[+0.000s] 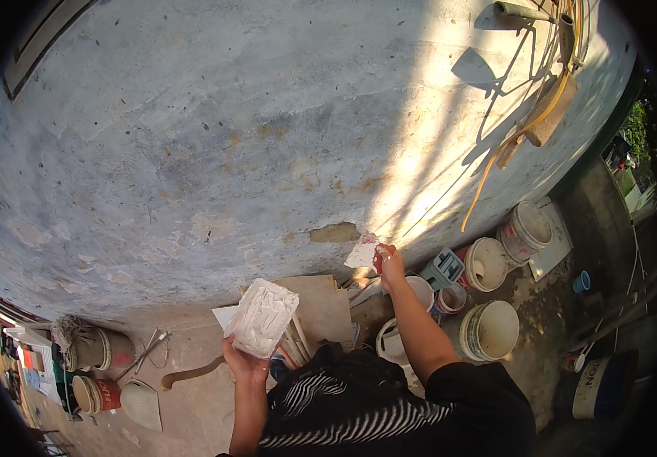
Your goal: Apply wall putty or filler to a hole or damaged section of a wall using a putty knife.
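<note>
The left hand [245, 363] grips a white-smeared tray [265, 317], the right hand [391, 265] clasping apparently a scraper [361, 254].

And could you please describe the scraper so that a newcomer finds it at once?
Find the big weathered wall, then the brownish bare patch low on it. Just right of this, the right hand holds the scraper. It looks smaller than the paste-covered board in the left hand, and shows red at its gripped end.
</note>
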